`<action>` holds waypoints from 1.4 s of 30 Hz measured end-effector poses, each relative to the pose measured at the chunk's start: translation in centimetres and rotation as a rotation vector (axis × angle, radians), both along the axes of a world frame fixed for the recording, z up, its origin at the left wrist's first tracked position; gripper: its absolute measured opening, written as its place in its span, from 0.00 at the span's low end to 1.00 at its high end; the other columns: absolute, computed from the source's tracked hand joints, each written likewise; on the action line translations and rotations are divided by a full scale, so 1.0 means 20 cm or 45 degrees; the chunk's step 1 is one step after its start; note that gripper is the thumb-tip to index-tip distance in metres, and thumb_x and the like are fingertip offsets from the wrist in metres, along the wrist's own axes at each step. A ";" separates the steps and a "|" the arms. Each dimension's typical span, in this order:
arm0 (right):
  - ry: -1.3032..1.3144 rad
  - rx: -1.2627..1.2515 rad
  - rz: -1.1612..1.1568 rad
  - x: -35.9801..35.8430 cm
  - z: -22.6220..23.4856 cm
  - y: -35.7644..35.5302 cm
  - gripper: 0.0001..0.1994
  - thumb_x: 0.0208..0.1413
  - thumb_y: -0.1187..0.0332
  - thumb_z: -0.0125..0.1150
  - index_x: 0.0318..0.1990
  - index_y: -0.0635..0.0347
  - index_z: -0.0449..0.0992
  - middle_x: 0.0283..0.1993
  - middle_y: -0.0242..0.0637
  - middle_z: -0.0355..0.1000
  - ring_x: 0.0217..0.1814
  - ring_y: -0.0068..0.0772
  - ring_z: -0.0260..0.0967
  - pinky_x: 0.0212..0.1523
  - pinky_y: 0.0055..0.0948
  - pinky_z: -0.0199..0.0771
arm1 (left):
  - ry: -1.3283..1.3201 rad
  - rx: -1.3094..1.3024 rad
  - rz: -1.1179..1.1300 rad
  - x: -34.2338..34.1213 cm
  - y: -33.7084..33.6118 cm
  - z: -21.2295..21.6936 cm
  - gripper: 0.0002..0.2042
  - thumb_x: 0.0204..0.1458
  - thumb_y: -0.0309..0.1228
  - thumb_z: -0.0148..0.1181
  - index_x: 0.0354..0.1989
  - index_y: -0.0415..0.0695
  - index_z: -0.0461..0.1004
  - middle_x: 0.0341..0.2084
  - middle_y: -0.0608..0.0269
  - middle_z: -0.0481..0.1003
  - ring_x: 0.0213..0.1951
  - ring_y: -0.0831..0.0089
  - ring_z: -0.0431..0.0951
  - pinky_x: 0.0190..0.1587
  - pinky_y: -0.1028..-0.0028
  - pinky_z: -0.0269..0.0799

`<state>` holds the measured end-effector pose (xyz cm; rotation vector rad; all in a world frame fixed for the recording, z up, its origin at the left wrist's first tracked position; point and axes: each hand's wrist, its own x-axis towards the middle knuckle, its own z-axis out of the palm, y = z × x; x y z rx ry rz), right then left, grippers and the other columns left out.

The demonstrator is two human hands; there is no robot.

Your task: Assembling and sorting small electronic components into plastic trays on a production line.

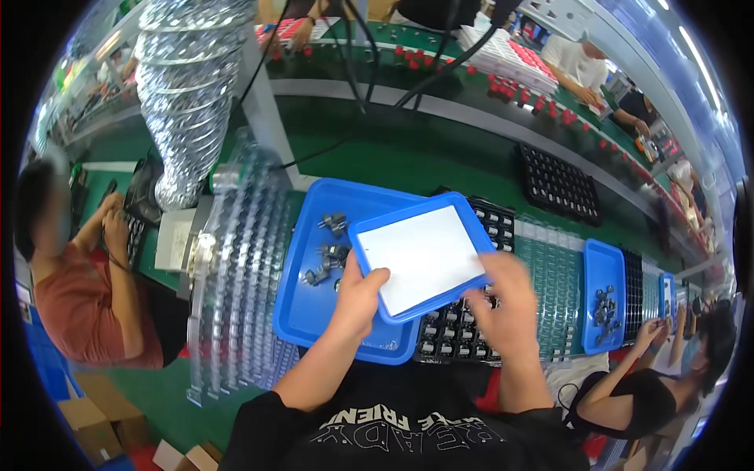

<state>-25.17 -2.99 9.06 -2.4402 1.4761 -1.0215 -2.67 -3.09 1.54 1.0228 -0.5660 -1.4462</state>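
Note:
My left hand (357, 298) grips the near left edge of a small blue tray with a white inside (420, 255), thumb on its rim, holding it tilted above the bench. My right hand (510, 302) is blurred at the tray's near right corner, over a black grid tray (455, 334) filled with small parts; I cannot tell whether it touches the blue tray. Beneath lies a larger blue tray (314, 310) with several small dark metal parts (326, 255) loose in it.
A stack of clear ribbed trays (236, 275) stands left of the blue tray. A silver flexible duct (184, 94) hangs at the back left. Another blue tray of parts (603, 302) and an empty black grid tray (559, 184) lie right. Other people work on both sides.

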 end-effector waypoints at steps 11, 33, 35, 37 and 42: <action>0.297 -0.448 0.095 -0.10 -0.05 -0.82 0.10 0.45 0.76 0.66 0.37 0.55 0.81 0.35 0.37 0.79 0.34 0.42 0.77 0.36 0.38 0.78 | -0.395 -0.125 -0.159 0.19 0.04 -0.04 0.29 0.62 0.27 0.57 0.71 0.42 0.59 0.58 0.52 0.73 0.41 0.74 0.78 0.42 0.74 0.77; 0.278 0.334 -0.705 -0.45 -0.73 -2.62 0.25 0.56 0.69 0.54 0.62 0.64 0.67 0.57 0.58 0.73 0.60 0.62 0.71 0.60 0.51 0.72 | -0.928 0.127 0.058 0.22 0.30 0.02 0.19 0.53 0.17 0.62 0.55 0.37 0.76 0.44 0.55 0.81 0.37 0.78 0.79 0.47 0.75 0.75; 0.240 0.298 -0.679 -0.53 -0.66 -2.41 0.25 0.55 0.67 0.55 0.62 0.65 0.67 0.59 0.62 0.71 0.62 0.64 0.69 0.61 0.52 0.71 | -1.405 -0.027 -0.200 0.21 0.22 0.11 0.20 0.49 0.20 0.67 0.54 0.41 0.78 0.45 0.53 0.80 0.41 0.68 0.81 0.48 0.71 0.76; 0.410 0.271 -0.422 -0.58 -0.51 -2.20 0.30 0.55 0.58 0.61 0.63 0.65 0.69 0.64 0.59 0.69 0.65 0.64 0.67 0.65 0.51 0.68 | -1.667 -0.164 -0.271 0.15 0.12 0.13 0.20 0.47 0.22 0.69 0.52 0.43 0.79 0.46 0.52 0.79 0.44 0.62 0.80 0.50 0.68 0.76; -0.027 0.377 -0.133 -0.69 -0.11 -1.43 0.27 0.55 0.64 0.69 0.61 0.64 0.74 0.54 0.45 0.79 0.57 0.40 0.75 0.60 0.35 0.73 | -1.959 -0.338 -0.430 0.10 0.01 0.03 0.17 0.47 0.28 0.71 0.47 0.44 0.80 0.50 0.52 0.76 0.51 0.51 0.77 0.53 0.59 0.74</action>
